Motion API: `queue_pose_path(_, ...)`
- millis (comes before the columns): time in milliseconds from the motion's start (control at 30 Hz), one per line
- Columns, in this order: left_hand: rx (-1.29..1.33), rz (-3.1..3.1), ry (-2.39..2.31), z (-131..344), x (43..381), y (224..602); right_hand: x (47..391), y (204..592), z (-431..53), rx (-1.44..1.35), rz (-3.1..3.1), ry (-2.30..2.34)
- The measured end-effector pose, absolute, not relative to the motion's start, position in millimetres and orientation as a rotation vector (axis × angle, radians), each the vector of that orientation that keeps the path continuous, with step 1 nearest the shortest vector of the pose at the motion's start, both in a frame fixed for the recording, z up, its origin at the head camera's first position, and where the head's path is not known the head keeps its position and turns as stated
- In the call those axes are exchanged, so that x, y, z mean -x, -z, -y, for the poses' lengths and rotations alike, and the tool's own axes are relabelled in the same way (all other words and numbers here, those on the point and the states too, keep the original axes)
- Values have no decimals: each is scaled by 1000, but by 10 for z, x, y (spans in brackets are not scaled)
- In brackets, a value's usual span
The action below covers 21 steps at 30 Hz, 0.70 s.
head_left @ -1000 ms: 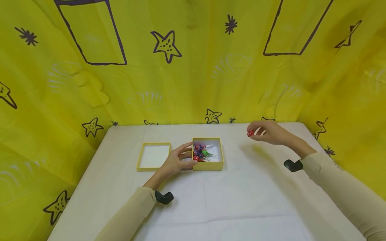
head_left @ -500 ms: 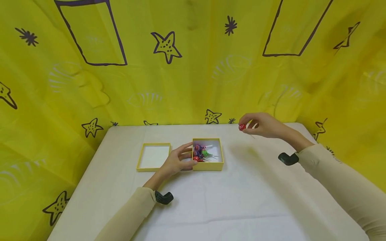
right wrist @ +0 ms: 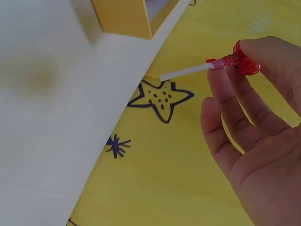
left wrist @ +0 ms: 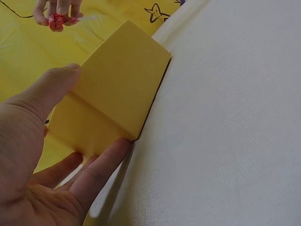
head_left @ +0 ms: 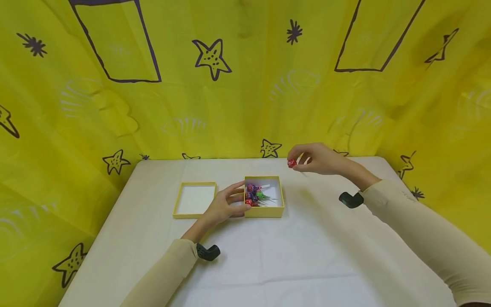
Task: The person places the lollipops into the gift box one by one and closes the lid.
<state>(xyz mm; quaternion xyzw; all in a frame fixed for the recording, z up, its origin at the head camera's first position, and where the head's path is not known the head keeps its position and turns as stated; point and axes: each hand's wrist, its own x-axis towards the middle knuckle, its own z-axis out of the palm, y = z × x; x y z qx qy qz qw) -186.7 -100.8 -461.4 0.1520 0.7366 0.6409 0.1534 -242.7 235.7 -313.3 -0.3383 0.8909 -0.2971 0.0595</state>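
Note:
A red-wrapped lollipop (right wrist: pixel 230 60) is pinched between the thumb and fingers of my right hand (head_left: pixel 318 158), held up to the right of and beyond the box. Its white stick points away from the palm in the right wrist view. My left hand (head_left: pixel 226 204) holds the left side of a yellow box (head_left: pixel 264 212), thumb at the front corner and fingers spread along the side wall (left wrist: pixel 89 120). Inside the box, several lollipops (head_left: pixel 253 194) with red, purple and green wrappers lie toward the left, sticks pointing right.
A shallow yellow-rimmed lid (head_left: pixel 195 199) lies with its white inside up, left of the box and partly behind the left hand. Everything rests on a white-covered table (head_left: pixel 307 256). A yellow patterned curtain (head_left: pixel 245 106) hangs around the table's back and sides.
My right hand has moved left toward the box with the red lollipop, rising a little at first. The left hand and the box stay where they were.

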Motion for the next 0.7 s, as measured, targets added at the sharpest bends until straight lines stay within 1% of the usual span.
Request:
queue_pose_path(500,-416,-2142,-1809,1011,1868,4608,2471,3175,-1809,1170,-2542,850)
queue_pose_path(700,-394,-2138,-1817,999,1866,4602,2482,3277,-1634,1179,-2436,803)
